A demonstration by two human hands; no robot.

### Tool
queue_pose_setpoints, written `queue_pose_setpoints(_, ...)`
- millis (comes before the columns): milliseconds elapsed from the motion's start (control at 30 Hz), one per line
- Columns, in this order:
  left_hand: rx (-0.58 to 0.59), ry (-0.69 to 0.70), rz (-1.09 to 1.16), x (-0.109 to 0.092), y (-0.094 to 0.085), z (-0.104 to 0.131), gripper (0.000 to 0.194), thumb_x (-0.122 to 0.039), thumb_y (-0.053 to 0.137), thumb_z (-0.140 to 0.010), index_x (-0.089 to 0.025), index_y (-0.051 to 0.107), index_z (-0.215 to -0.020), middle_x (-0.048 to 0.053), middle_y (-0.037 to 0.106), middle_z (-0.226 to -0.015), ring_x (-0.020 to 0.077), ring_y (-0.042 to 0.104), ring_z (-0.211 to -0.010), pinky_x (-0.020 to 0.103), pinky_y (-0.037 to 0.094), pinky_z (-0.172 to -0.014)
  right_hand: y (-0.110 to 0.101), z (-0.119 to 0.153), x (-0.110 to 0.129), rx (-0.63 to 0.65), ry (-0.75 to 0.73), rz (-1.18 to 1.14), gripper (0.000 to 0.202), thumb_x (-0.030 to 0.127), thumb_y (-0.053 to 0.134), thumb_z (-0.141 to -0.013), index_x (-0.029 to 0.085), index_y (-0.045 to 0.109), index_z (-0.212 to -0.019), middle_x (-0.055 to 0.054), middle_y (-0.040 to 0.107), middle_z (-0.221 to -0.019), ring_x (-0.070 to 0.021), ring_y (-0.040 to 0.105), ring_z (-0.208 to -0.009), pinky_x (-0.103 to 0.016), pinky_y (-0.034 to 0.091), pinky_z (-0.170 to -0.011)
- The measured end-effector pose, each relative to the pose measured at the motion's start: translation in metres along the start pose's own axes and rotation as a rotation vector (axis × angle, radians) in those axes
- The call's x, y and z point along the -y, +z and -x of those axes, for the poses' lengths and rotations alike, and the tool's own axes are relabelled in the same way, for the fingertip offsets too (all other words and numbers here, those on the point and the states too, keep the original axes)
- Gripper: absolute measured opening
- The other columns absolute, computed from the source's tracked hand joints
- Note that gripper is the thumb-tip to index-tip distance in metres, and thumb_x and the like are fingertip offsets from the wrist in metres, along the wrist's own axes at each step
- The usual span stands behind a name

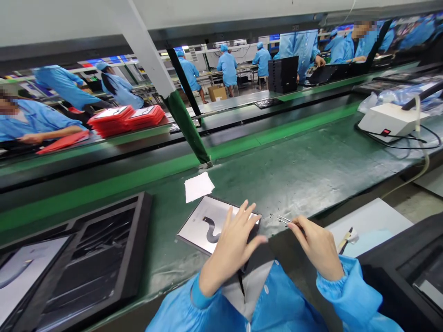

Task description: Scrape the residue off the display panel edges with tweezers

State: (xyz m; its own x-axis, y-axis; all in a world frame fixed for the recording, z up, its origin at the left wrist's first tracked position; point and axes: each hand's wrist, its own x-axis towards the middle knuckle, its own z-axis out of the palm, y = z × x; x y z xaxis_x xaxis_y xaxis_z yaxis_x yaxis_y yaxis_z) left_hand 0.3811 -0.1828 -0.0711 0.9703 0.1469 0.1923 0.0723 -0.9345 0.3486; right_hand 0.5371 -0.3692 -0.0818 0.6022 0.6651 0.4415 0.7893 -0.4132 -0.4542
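A flat silver-backed display panel with a black ribbon cable curving over it lies on the green bench in front of me. My left hand is over the panel's right part, fingers spread and gripping nothing; whether it touches the panel I cannot tell. Metal tweezers are pinched between the thumb and fingers of my right hand, their tips pointing left over the bench edge. Tiny dark bits lie near the tips. Beyond the panel is a small stack of white paper sheets.
At left, a black foam tray holds another panel. A white device with a cable stands at the far right. A green-wrapped post rises from the bench. Co-workers sit across the line near red stacked pieces.
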Motion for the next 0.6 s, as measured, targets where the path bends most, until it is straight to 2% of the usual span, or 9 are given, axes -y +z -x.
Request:
queue_pose_setpoints(67, -0.037, -0.088, 0.131, -0.005, -0.004, -0.027, 0.026, -0.036, 0.056, -0.099, -0.023, 0.064, -0.12, 0.01, 0.063, -0.137, 0.0309, 0.042, -0.142, 0.06, 0.024, -0.117, 0.002, 0.0, 0.002, -0.015, -0.034, 0.036, 0.055, 0.053, 0.024, -0.107, 0.023, 0.06, -0.079, 0.0, 0.069, -0.063, -0.0153, 0.066, -0.054, -0.026, 0.036, -0.05)
queue_pose_setpoints(100, -0.04, -0.111, 0.149, -0.007, -0.004, -0.04, 0.019, -0.032, 0.055, -0.1, -0.024, 0.067, -0.112, 0.007, 0.07, -0.123, 0.0284, 0.053, -0.133, 0.057, 0.029, -0.115, 0.002, 0.0, 0.002, -0.02, -0.044, 0.044, 0.054, 0.052, 0.024, -0.107, 0.023, 0.061, -0.08, -0.001, 0.069, -0.063, -0.0152, 0.066, -0.054, -0.026, 0.036, -0.051)
queue_pose_setpoints(167, -0.019, -0.131, 0.172, -0.01, -0.003, -0.063, 0.015, -0.033, 0.06, -0.096, -0.023, 0.072, -0.098, 0.005, 0.075, -0.1, 0.0257, 0.065, -0.109, 0.047, 0.045, -0.1, 0.003, -0.001, 0.004, -0.036, -0.063, 0.05, 0.052, 0.05, 0.025, -0.108, 0.023, 0.061, -0.082, -0.001, 0.069, -0.065, -0.0152, 0.066, -0.055, -0.026, 0.037, -0.052)
queue_pose_setpoints(267, 0.043, -0.13, 0.203, -0.01, 0.001, -0.083, 0.015, -0.032, 0.065, -0.091, -0.023, 0.073, -0.081, 0.001, 0.073, -0.083, 0.0206, 0.065, -0.088, 0.034, 0.05, -0.082, 0.003, 0.0, 0.004, -0.067, -0.088, 0.053, 0.048, 0.046, 0.028, -0.108, 0.022, 0.062, -0.084, -0.002, 0.07, -0.067, -0.0157, 0.067, -0.058, -0.026, 0.037, -0.053)
queue_pose_setpoints(333, 0.069, -0.127, 0.213, -0.009, 0.002, -0.09, 0.016, -0.028, 0.064, -0.09, -0.023, 0.072, -0.078, -0.001, 0.072, -0.08, 0.0184, 0.064, -0.086, 0.03, 0.048, -0.08, 0.003, 0.003, 0.002, -0.079, -0.08, 0.046, 0.046, 0.045, 0.031, -0.108, 0.021, 0.062, -0.084, -0.002, 0.069, -0.067, -0.0162, 0.067, -0.059, -0.026, 0.037, -0.053)
queue_pose_setpoints(467, 0.068, -0.139, 0.168, -0.006, 0.002, -0.1, 0.017, -0.026, 0.062, -0.092, -0.021, 0.07, -0.077, 0.0, 0.071, -0.078, 0.0199, 0.061, -0.085, 0.033, 0.045, -0.079, 0.005, 0.015, -0.002, -0.075, 0.024, -0.023, 0.045, 0.05, 0.033, -0.106, 0.022, 0.063, -0.086, -0.003, 0.073, -0.071, -0.0186, 0.07, -0.06, -0.026, 0.041, -0.054)
queue_pose_setpoints(533, 0.067, -0.119, 0.128, -0.006, 0.001, -0.104, 0.019, -0.025, 0.062, -0.093, -0.02, 0.069, -0.075, 0.001, 0.071, -0.077, 0.0215, 0.06, -0.087, 0.037, 0.043, -0.081, 0.008, 0.023, -0.001, -0.061, 0.12, -0.085, 0.044, 0.053, 0.033, -0.105, 0.023, 0.063, -0.094, -0.003, 0.075, -0.073, -0.019, 0.071, -0.058, -0.026, 0.043, -0.052)
queue_pose_setpoints(600, 0.068, -0.07, 0.091, -0.005, 0.0, -0.104, 0.017, -0.018, 0.058, -0.094, -0.021, 0.07, -0.083, 0.002, 0.074, -0.085, 0.0227, 0.06, -0.095, 0.04, 0.04, -0.086, 0.011, 0.032, 0.003, -0.027, 0.199, -0.159, 0.041, 0.054, 0.034, -0.105, 0.024, 0.062, -0.104, -0.002, 0.076, -0.076, -0.0183, 0.07, -0.055, -0.026, 0.046, -0.05)
